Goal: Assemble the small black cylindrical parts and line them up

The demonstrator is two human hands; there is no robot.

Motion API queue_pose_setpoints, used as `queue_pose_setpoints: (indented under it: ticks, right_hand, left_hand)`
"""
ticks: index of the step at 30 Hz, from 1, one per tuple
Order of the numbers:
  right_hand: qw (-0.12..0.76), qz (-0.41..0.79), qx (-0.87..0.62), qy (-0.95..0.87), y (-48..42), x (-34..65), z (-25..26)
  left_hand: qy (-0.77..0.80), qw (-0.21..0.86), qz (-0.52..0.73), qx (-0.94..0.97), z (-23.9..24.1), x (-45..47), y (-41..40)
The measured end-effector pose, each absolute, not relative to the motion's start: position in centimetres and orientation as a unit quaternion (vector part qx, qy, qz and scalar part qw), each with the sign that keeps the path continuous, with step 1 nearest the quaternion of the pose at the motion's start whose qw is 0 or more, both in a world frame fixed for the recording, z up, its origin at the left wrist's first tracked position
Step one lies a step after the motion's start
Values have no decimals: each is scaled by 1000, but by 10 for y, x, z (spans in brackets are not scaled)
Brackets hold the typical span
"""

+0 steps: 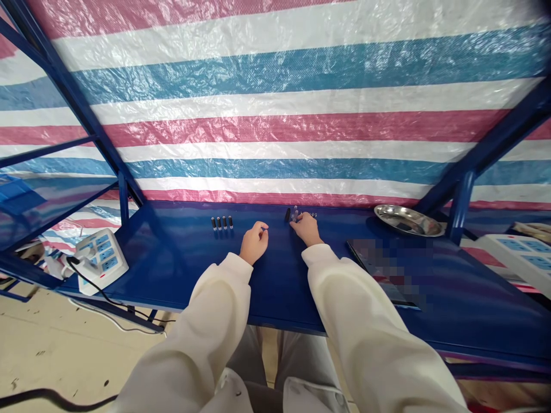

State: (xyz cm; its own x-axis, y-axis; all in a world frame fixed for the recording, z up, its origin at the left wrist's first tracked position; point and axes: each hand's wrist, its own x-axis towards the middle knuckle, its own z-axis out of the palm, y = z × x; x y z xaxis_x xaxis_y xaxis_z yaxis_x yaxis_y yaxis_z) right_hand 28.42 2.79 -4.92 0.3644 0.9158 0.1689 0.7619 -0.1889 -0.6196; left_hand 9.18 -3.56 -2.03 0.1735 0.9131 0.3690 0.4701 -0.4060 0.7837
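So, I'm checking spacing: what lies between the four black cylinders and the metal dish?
The head view shows, left to right: the left hand, slightly nearer; a dark piece; small clear pieces by the right hand; and small shiny pieces.

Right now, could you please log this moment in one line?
left hand: loosely curled; right hand: at small translucent pieces; four small black-and-white cylinders: in a row

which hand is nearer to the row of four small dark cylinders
Left. The left hand is just right of the row of cylinders, apart from it; the right hand is farther right, near a separate dark piece.
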Motion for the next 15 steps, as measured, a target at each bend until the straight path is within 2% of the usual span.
queue_pose_setpoints:
  ticks: [5, 10, 15]
  right_hand:
    - [338, 122, -753, -552, 22, 282, -45]
    - [361, 66, -736, -569, 9, 274, -30]
    - [349, 49, -710, -609, -4, 263, -14]
  left_hand:
    - [493, 238, 409, 730, -19, 91, -36]
    - [498, 230, 405, 732, -20, 92, -36]
    - [516, 204, 395, 732, -16, 92, -38]
